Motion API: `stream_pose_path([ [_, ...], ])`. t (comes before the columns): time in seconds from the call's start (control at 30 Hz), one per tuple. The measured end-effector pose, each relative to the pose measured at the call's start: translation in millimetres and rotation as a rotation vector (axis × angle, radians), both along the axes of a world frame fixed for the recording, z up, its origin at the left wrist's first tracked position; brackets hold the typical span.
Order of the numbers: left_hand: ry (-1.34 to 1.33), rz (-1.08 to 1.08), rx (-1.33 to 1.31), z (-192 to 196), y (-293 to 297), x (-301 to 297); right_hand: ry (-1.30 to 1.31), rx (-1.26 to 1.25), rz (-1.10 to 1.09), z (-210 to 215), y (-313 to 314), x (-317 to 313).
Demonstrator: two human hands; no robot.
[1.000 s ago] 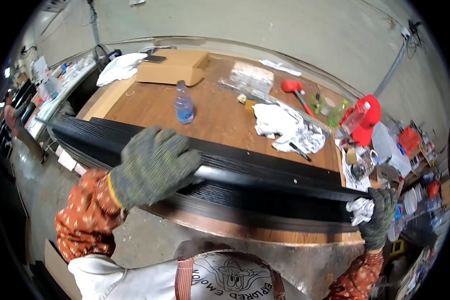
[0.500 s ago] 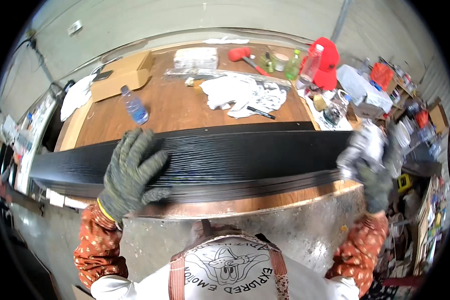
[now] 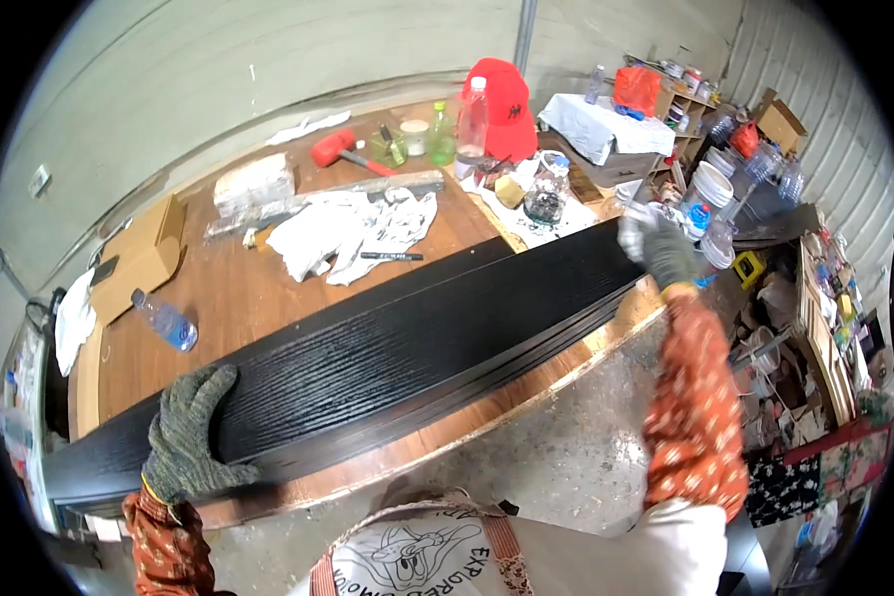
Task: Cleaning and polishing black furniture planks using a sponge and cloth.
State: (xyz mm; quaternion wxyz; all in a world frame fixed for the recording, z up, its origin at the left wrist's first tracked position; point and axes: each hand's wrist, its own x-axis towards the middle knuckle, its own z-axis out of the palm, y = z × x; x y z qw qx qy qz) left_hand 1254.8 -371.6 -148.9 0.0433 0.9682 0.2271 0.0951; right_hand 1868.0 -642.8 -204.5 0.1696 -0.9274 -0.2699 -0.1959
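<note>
A long black wood-grain board (image 3: 427, 323) lies on top of a stack of similar boards along the bench's near edge. My left hand (image 3: 191, 437), in a grey-green knitted glove, rests on the board toward its left end, thumb apart from the fingers, holding nothing. At the board's far right end is my gloved right hand (image 3: 670, 250), somewhat blurred, closed on a crumpled white cloth (image 3: 634, 230). The cloth is at the end of the board; whether it touches the surface I cannot tell.
The brown bench top (image 3: 258, 303) carries a water bottle (image 3: 165, 320), a cardboard box (image 3: 139, 260), white rags (image 3: 353, 233), a black marker (image 3: 391, 256) and a red mallet (image 3: 333, 148). Farther right are a red cap (image 3: 499, 109), a jar of dark liquid (image 3: 546, 194) and white buckets (image 3: 710, 185).
The whole view has turned to the right, so the board now runs diagonally. My right hand stays at the right end with the cloth; my left hand still lies on the board.
</note>
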Motion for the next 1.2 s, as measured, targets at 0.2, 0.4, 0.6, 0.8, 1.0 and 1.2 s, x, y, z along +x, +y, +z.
stream_pose_path([
  [0.2, 0.004, 0.040, -0.034, 5, -3, -7, -0.097, 0.284, 0.182, 25, 10, -64],
  [0.4, -0.060, 0.022, -0.064, -9, 8, -10, -0.339, 0.147, 1.109, 36, 143, -310],
  [0.6, -0.056, -0.020, -0.044, -7, 6, -3, -0.189, -0.177, 0.141, -11, 55, -30],
  [0.8, -0.060, -0.041, -0.046, -13, 8, -2, -0.184, 0.126, -0.140, 1, 3, -24],
  [1.0, -0.030, 0.021, -0.040, -10, 6, -18, -0.299, 0.120, 0.154, 38, 28, -72],
  [1.2, -0.019, 0.080, -0.050, -3, 0, 4, -0.176, -0.088, 0.376, 28, 80, -184],
])
